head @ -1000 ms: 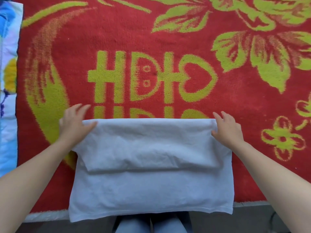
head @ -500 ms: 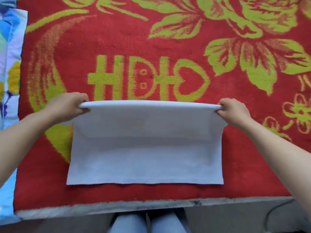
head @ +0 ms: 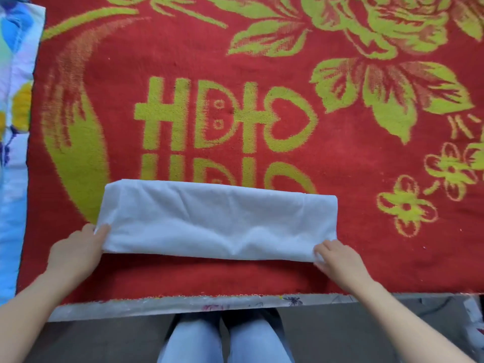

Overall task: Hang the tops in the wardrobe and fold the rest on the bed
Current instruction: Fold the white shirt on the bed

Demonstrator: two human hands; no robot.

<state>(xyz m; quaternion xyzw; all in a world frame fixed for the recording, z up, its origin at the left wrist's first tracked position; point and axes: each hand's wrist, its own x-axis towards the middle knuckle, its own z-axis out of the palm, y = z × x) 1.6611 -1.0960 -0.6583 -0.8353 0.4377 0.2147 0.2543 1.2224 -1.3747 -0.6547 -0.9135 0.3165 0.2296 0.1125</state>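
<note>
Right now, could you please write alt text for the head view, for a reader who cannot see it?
Two bare hands, left hand and right hand, hold the near corners of a white cloth folded into a long band on a red blanket with yellow-green flowers. Knees in blue jeans show below its near edge.

The folded garment [head: 220,218] is laid near the front edge of the blanket [head: 340,158], its near corners held by left hand [head: 76,252] and right hand [head: 340,260].

White cloth [head: 220,218]; red blanket [head: 340,158] — yellow-green flowers; blue jeans [head: 193,341].
</note>
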